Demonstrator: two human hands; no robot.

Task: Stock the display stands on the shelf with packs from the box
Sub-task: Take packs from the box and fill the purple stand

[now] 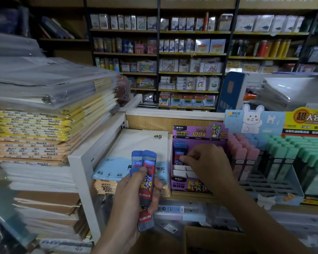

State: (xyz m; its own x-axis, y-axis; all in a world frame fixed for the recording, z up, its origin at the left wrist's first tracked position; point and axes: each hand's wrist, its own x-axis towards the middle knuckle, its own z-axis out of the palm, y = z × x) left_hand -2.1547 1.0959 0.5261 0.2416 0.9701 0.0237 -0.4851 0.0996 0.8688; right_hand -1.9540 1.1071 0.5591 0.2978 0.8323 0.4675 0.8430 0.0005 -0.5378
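My left hand (134, 195) grips a bunch of slim blue and red packs (146, 178), held upright in front of the shelf. A purple display stand (196, 132) sits on the shelf, its white slots (184, 172) showing at the front. Blue packs (180, 153) stand in its back left corner. My right hand (207, 162) reaches into the stand, its fingers pinching one of those blue packs. A brown cardboard box (200, 239) lies below my arms at the bottom edge.
B5 refill paper packs (136, 153) lie left of the stand. Pink (244, 153) and green (301, 158) pack displays stand to its right. A tall stack of notebooks (35, 129) fills the left. Stocked shelves (187, 57) line the back wall.
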